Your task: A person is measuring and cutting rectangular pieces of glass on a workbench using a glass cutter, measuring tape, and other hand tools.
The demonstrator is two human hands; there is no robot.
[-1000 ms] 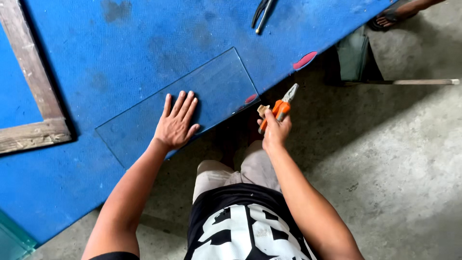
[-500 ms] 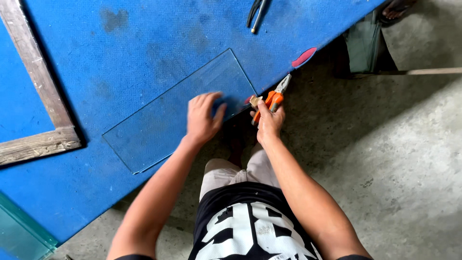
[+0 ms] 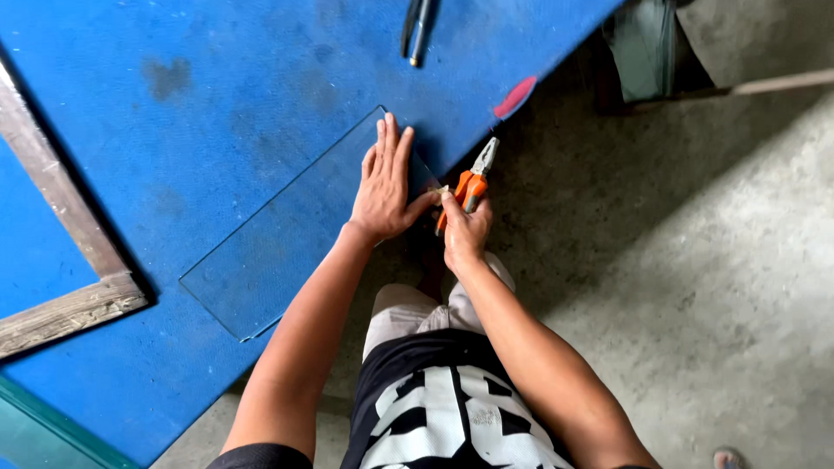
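Observation:
A clear rectangular glass pane (image 3: 269, 234) lies flat on the blue table (image 3: 217, 104), its right end near the table's edge. My left hand (image 3: 387, 182) presses flat on the pane's right end, fingers together and pointing away from me. My right hand (image 3: 465, 230) is closed on orange-handled pliers (image 3: 473, 182), whose metal jaws point up and right just off the table's edge, next to the pane's corner. The two hands nearly touch at the thumb.
A wooden frame (image 3: 61, 252) lies on the table at the left. A dark pen-like tool (image 3: 417, 30) rests at the top. A red mark (image 3: 515, 95) sits at the table's edge. Green glass (image 3: 35, 430) shows at bottom left. Concrete floor (image 3: 695, 260) lies to the right.
My left hand has slid right along the pane to its end. The right hand with the pliers stays by the pane's corner at the table's edge.

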